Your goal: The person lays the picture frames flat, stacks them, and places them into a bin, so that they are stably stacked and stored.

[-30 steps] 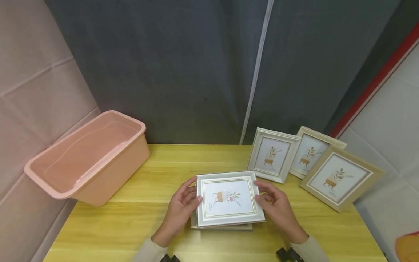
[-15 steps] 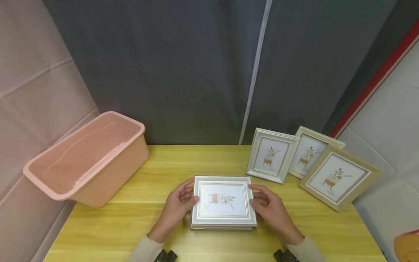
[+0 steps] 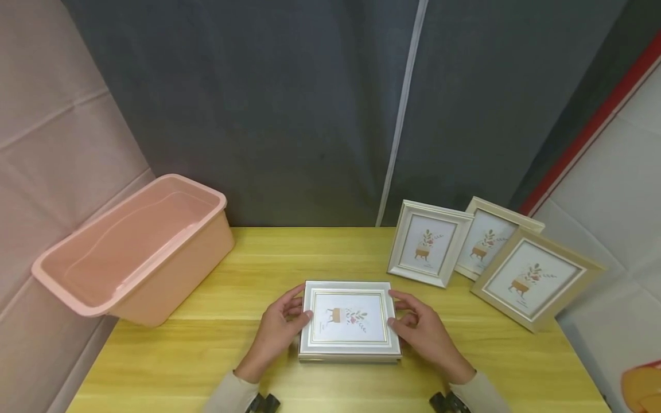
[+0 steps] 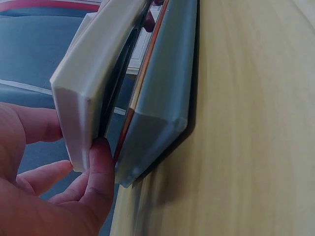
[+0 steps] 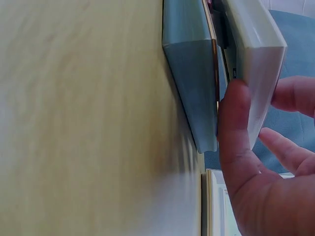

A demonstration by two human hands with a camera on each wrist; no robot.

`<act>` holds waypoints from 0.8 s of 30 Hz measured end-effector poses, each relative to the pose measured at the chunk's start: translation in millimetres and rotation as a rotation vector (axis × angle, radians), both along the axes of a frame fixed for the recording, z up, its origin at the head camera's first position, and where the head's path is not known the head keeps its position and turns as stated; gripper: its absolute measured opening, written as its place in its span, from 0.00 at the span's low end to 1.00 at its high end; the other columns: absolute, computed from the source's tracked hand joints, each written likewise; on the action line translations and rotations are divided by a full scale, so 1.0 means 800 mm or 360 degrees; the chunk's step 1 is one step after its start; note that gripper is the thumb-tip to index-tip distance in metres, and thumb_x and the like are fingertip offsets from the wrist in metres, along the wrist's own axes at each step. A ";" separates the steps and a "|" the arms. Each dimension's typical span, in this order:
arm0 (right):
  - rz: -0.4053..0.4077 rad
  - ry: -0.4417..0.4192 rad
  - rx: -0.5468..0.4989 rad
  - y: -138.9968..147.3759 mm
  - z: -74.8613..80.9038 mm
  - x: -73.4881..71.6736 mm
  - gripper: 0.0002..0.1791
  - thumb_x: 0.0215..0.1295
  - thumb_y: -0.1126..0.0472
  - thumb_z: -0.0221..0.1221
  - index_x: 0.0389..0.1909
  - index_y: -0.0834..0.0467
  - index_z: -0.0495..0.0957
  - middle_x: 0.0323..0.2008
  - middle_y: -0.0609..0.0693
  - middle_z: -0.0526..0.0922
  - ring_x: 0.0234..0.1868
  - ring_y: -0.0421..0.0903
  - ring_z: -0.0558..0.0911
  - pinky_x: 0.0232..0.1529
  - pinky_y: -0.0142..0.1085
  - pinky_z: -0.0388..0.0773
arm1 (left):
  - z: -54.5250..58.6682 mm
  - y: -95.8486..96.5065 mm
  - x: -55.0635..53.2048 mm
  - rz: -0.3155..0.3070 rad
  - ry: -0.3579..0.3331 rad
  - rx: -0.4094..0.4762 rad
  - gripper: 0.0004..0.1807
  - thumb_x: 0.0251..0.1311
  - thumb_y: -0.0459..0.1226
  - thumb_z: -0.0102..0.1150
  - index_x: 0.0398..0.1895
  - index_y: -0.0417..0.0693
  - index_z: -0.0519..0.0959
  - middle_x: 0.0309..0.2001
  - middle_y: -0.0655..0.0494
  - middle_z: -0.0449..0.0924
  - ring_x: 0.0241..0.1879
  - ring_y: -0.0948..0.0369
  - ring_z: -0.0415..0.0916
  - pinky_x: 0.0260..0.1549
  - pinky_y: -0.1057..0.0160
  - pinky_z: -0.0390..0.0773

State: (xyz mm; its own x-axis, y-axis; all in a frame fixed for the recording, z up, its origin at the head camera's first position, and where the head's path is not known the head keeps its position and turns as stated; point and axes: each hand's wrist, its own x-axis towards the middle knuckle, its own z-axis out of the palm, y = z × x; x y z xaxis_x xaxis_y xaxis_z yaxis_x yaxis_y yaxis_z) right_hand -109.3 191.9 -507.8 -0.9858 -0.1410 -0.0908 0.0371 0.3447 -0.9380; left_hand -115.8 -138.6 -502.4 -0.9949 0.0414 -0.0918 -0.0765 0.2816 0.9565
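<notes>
A silver-white picture frame with a flower-pot print lies level, print up and turned sideways, close over another frame at the table's front middle. My left hand pinches its left edge, thumb on the border and fingers behind. On the opposite edge my right hand holds it the same way. Both wrist views show a narrow gap between the held frame and the lower frame, which rests on the table. In the right wrist view, fingers hold the white edge beside the lower frame. The lower frame's face is hidden.
Three picture frames stand at the back right: a white one, a cream one partly covered, and a beige-gold one. A pink plastic tub sits at the left. A dark curtain hangs behind the wooden table.
Both hands have brought the white frame down and slightly left, from tilted and askew to nearly lined up over the lower frame. The standing frames and tub have stayed put.
</notes>
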 end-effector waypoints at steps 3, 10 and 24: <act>0.0005 -0.0002 -0.0003 0.000 -0.002 0.000 0.33 0.66 0.64 0.70 0.72 0.52 0.75 0.60 0.65 0.81 0.32 0.43 0.85 0.24 0.33 0.80 | -0.002 -0.001 0.000 0.0010 0.0014 -0.0058 0.34 0.64 0.36 0.72 0.74 0.58 0.76 0.58 0.44 0.85 0.53 0.54 0.83 0.43 0.67 0.84; 0.0004 -0.0046 0.0049 -0.002 -0.001 0.000 0.34 0.64 0.66 0.71 0.72 0.53 0.76 0.62 0.62 0.81 0.35 0.43 0.85 0.27 0.35 0.84 | -0.008 -0.003 -0.001 0.0021 -0.0004 -0.0145 0.33 0.64 0.36 0.72 0.73 0.59 0.76 0.57 0.47 0.86 0.52 0.55 0.82 0.42 0.66 0.84; -0.0036 -0.0059 0.0155 0.000 -0.001 -0.002 0.32 0.65 0.66 0.71 0.70 0.52 0.78 0.65 0.57 0.81 0.37 0.43 0.84 0.28 0.33 0.82 | -0.012 -0.007 0.002 -0.0001 -0.0084 -0.0145 0.33 0.61 0.41 0.76 0.71 0.64 0.78 0.66 0.52 0.82 0.52 0.56 0.81 0.31 0.64 0.83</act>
